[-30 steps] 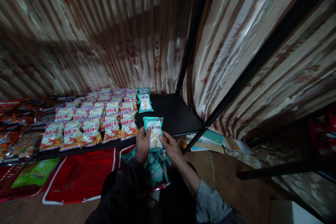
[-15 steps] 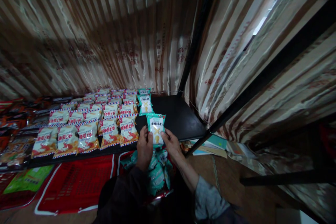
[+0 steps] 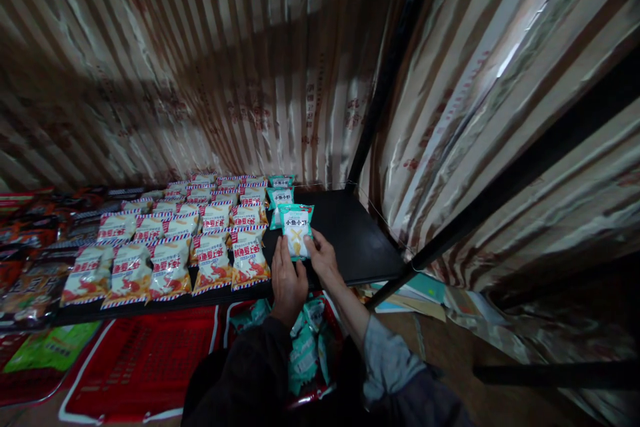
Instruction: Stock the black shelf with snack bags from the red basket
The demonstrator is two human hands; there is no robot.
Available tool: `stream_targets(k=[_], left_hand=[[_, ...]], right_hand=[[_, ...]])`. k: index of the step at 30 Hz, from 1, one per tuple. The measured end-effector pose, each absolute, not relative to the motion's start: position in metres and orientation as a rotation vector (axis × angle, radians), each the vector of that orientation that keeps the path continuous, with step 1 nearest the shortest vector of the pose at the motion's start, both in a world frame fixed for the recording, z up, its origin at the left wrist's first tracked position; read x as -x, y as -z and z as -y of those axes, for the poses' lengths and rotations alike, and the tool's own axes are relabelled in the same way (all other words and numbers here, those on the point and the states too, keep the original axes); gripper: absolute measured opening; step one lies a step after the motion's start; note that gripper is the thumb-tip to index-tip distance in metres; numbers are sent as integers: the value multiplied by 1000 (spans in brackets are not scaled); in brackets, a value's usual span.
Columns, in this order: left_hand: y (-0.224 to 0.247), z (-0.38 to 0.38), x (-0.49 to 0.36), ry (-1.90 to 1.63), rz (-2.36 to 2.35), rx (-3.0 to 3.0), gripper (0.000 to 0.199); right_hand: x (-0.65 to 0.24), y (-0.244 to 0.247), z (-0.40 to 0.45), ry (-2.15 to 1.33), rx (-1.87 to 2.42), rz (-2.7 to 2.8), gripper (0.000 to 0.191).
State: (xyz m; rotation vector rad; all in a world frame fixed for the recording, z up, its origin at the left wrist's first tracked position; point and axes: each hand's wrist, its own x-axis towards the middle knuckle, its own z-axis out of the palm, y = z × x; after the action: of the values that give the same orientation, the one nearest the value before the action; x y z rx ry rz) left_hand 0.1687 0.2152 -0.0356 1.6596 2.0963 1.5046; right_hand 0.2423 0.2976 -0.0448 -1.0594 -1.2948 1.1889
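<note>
A teal and white snack bag (image 3: 297, 223) is upright between my two hands, over the black shelf board. My left hand (image 3: 289, 283) holds its lower left side, fingers stretched along the edge and thumb near the bottom. My right hand (image 3: 323, 258) is closed on its lower right edge. Right behind it, matching teal bags (image 3: 281, 196) stand in a short row, one partly covered by the held bag. Below my wrists a red basket (image 3: 334, 307) contains several more teal bags (image 3: 303, 357).
Rows of white and orange snack bags (image 3: 170, 265) fill the shelf to the left, with darker packets (image 3: 35, 280) beyond. Another red basket (image 3: 145, 360) and a green packet (image 3: 57, 347) are below. Black posts (image 3: 373, 113) and a striped curtain (image 3: 200, 80) bound the shelf (image 3: 357, 233).
The teal bag has moved forward and up against the row behind it. My left hand has slid down to its lower side with straighter fingers. The view has shifted slightly.
</note>
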Motion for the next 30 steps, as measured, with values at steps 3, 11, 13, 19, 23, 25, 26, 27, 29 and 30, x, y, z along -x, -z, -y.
stream_targets(k=[3, 11, 13, 19, 23, 25, 26, 27, 29, 30], left_hand=[[34, -227, -164, -1473, -2156, -1634, 57], [33, -253, -155, -1441, -2286, -1567, 61], [34, -257, -155, -1429, -2311, -1547, 62], [41, -263, -153, -1404, -2329, -1533, 61], [46, -265, -153, -1409, -2312, -1538, 61], [48, -266, -153, -1422, -2308, -1538, 62], [49, -266, -153, -1425, -2308, -1541, 62], [50, -266, -153, -1424, -2308, -1545, 61], [50, -267, -153, -1415, -2311, -1548, 60], [51, -267, -153, -1405, -2314, -1550, 59]], right_hand=[[-234, 47, -310, -1132, 1044, 1365, 49], [-212, 47, -328, -1025, 1039, 1459, 47], [-210, 49, -331, -982, 1057, 1484, 47], [-209, 59, -338, -737, 1162, 1571, 45], [-211, 61, -340, -663, 1211, 1655, 42], [-211, 61, -341, -655, 1212, 1689, 40], [-211, 61, -341, -656, 1211, 1697, 41], [-211, 61, -341, -660, 1214, 1698, 42], [-210, 59, -342, -673, 1223, 1693, 44], [-210, 59, -342, -680, 1226, 1693, 45]])
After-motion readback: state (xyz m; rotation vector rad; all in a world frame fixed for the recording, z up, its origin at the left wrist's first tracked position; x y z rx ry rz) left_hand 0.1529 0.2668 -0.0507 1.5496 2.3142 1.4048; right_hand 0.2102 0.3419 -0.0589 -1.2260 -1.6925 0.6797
